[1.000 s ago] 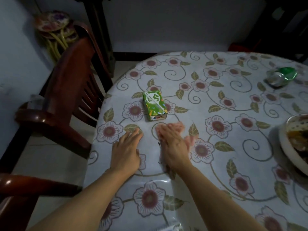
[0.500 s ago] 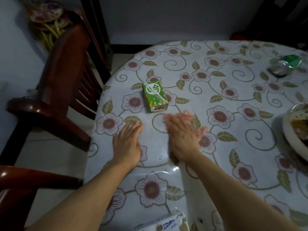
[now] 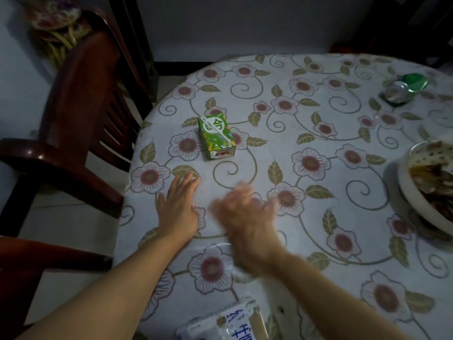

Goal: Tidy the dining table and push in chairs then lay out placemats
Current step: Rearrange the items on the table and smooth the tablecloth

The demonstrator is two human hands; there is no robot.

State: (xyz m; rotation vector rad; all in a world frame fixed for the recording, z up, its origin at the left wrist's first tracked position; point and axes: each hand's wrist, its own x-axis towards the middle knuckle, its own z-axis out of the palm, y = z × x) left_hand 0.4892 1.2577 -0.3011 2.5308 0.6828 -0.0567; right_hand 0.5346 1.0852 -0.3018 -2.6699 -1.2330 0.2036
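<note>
A round table carries a floral plastic cloth (image 3: pixel 318 217). My left hand (image 3: pixel 177 207) lies flat on the cloth near the table's left edge, fingers straight. Just to its right is my right hand (image 3: pixel 245 212), blurred by motion, fingers spread over the cloth and holding nothing. A small green carton (image 3: pixel 215 136) lies on its side beyond both hands. A dark wooden armchair (image 3: pixel 78 114) stands at the table's left, turned away from it.
A bowl of food scraps (image 3: pixel 426 190) sits at the right edge. A crushed green can (image 3: pixel 404 88) lies at the far right. A plastic-wrapped packet (image 3: pixel 225 322) is at the near edge. Another chair's arm (image 3: pixel 49 256) shows at the lower left.
My right hand has swept to the right and back across the cloth and is blurred now. My left hand stays flat in place. The view has shifted slightly.
</note>
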